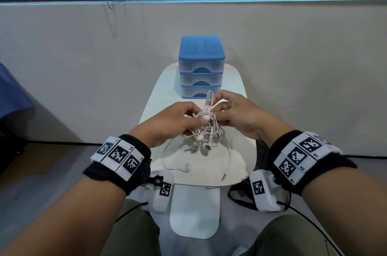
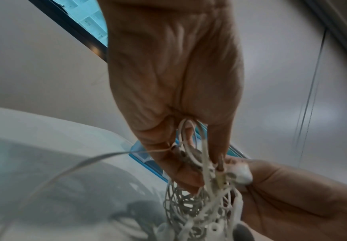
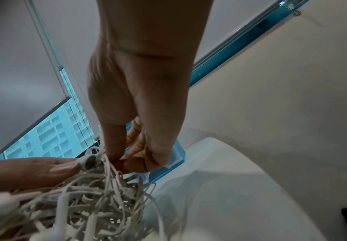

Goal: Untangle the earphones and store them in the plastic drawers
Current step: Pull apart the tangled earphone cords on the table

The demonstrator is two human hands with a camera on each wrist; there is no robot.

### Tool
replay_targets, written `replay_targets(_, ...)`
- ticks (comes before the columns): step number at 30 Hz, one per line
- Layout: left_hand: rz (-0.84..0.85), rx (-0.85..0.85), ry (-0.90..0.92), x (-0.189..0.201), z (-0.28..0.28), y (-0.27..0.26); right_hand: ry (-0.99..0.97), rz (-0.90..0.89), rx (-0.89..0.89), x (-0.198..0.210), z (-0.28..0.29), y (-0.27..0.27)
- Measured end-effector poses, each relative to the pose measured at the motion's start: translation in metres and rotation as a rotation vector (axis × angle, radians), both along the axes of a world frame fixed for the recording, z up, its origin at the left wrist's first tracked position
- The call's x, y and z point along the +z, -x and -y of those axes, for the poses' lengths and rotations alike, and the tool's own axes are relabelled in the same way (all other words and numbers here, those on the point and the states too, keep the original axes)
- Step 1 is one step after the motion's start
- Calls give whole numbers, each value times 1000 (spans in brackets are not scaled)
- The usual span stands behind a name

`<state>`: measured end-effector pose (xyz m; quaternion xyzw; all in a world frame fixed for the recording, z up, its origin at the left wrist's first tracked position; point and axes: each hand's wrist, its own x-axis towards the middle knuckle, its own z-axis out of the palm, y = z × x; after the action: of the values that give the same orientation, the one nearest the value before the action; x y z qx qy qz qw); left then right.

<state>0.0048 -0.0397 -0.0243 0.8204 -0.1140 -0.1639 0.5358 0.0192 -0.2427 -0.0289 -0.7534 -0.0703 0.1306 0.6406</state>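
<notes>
Two hands hold tangled white earphones [image 1: 204,130] above the small white bench [image 1: 240,151]: left hand [image 1: 169,121] fingers curled, pinching an earbud and cords; right hand [image 1: 240,115] fingers pinching a cord loop. Loose cord, one earbud [image 1: 187,166] and the jack plug [image 1: 224,175] lie near the bench's front edge. Plastic drawers [image 1: 201,67] stand at the far end, all closed, bare bench either side. Knot detail blurred in wrist views.

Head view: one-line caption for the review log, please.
Both hands, left hand and right hand, pick at tangled white earphones above white table, closed blue plastic drawers behind.
</notes>
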Motion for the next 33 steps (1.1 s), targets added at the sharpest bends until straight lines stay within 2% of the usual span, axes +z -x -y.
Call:
replay_targets(5, 20, 42, 34, -5, 2, 1, -22, 13, -48, -2, -2, 1)
replay_targets(9, 72, 147, 110, -14, 4, 5, -88, -12, -100, -4, -1, 3)
replay_targets(13, 104, 227, 154, -24, 5, 8, -70, 59, -156, -1, -6, 8)
replay_targets(16, 108, 285, 161, -25, 4, 7, -24, 124, -84, 2, -9, 13)
replay_targets(19, 114, 324, 143, -24, 1, 6, 36, 218, 49, 2, -10, 17)
replay_targets(22, 116, 324, 136, -23, 0, 5, 151, 326, 109, 0, -11, 17)
replay_targets(25, 119, 316, 118, -21, -1, 6, 314, 414, 95, -2, -13, 16)
replay_targets(33, 192, 359, -16, -11, -2, 7, 544, 631, 48, 8, -12, 16)
